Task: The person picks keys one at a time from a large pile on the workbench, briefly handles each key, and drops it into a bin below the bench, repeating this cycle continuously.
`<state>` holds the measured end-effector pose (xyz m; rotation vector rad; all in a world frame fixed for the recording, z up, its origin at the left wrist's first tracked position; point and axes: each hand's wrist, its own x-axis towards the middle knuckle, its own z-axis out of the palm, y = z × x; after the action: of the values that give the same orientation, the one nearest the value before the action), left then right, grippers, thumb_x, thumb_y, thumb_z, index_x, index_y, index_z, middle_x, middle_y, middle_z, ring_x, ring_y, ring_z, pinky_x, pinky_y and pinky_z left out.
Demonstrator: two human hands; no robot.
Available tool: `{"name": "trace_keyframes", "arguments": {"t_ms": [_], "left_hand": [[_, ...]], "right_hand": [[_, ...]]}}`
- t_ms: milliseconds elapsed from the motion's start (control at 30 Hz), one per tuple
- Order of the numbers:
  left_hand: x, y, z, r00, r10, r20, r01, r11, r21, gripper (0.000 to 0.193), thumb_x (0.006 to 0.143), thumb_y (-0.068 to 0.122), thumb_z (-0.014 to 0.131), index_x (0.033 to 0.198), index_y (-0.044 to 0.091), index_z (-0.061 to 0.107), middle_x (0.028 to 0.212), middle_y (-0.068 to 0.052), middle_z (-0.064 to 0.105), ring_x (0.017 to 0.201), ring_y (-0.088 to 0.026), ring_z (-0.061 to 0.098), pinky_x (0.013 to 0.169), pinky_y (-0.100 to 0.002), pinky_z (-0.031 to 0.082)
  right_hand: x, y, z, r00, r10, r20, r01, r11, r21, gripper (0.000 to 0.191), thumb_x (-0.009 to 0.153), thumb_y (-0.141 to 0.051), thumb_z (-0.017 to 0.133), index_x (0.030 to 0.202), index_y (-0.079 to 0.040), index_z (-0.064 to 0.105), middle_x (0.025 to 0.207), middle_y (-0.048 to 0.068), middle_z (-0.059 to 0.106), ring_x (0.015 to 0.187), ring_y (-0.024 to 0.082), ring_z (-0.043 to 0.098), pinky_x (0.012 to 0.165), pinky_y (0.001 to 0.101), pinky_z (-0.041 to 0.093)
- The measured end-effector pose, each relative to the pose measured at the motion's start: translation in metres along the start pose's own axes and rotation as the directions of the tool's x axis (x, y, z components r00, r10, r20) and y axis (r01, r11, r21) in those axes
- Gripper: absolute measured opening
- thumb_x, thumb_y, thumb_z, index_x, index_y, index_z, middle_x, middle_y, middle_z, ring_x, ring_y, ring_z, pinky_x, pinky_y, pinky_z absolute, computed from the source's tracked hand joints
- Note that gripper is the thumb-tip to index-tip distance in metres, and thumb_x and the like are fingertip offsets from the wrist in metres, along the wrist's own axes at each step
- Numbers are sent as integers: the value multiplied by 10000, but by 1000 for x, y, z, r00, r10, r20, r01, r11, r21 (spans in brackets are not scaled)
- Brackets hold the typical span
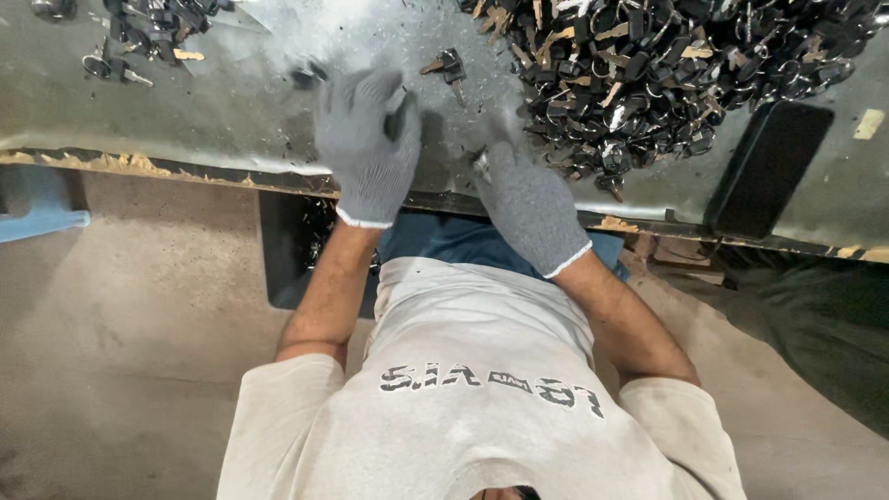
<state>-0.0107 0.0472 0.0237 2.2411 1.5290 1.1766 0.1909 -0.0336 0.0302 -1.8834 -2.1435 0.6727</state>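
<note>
Metal bench (231, 102), upper frame. Key heap (667, 74), upper right: black-headed keys on rings, tangled. Dark tray (773, 167), right of the heap. Left hand (368, 139), gloved, centre: curled around a small dark piece. Right hand (528, 199), gloved: closed, contents hidden. Loose key (449, 67), just above the hands. Advice, as judgement: grip pieces firmly, draw keys from the heap edge.

Gloved left hand (366, 139), right hand (528, 199) beside key heap (667, 74)
</note>
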Motion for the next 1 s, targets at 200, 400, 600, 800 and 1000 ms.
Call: {"name": "trace_keyframes", "arguments": {"t_ms": [200, 400, 600, 800, 1000], "left_hand": [[32, 2, 24, 939, -104, 328, 206, 933, -295, 420, 947, 149, 704, 1332, 55, 564, 1094, -100, 707, 1022, -312, 694, 964, -431, 537], [-33, 1, 23, 848, -3, 530, 86, 988, -132, 306, 934, 125, 701, 1225, 55, 632, 1146, -181, 686, 1134, -389, 646, 1023, -496, 503], [-24, 9, 24, 936, -30, 349, 73, 991, -110, 467, 976, 169, 721, 1401, 51, 569, 1245, -181, 656, 1165, -382, 620, 1030, -484, 489], [33, 10, 56, 882, 241, 405, -214, 970, -112, 413, 901, 180, 752, 1305, 151, 670, 1259, -122, 628, 1136, -347, 617, 948, -479, 483], [13, -2, 45, 886, 144, 440, -60, 978, -199, 363, 977, 82, 678, 1338, 130, 684, 1293, -94, 643, 1228, -322, 620, 1063, -464, 494]], "right_hand": [[7, -3, -4, 986, -111, 128, 120, 991, -61, 377, 946, -289, 698, 1159, -8, 563, 798, 208, 701, 709, 405, 713, 582, 519, 567], [4, 4, -6, 994, 103, -19, -104, 993, -48, 314, 1053, -269, 650, 1163, 10, 556, 848, 211, 698, 725, 399, 713, 574, 490, 567], [-1, 3, -13, 998, -63, -26, 64, 996, 54, 369, 956, -219, 676, 1194, 35, 552, 894, 220, 690, 759, 400, 707, 578, 469, 561], [4, 3, -9, 998, -45, 46, 48, 996, -69, 324, 986, -232, 689, 1155, 17, 570, 893, 219, 679, 743, 396, 710, 580, 485, 563], [-4, 6, -9, 999, -15, 30, 15, 1000, -4, 418, 945, -257, 711, 1209, 30, 563, 874, 230, 678, 753, 408, 707, 612, 491, 568]]}}
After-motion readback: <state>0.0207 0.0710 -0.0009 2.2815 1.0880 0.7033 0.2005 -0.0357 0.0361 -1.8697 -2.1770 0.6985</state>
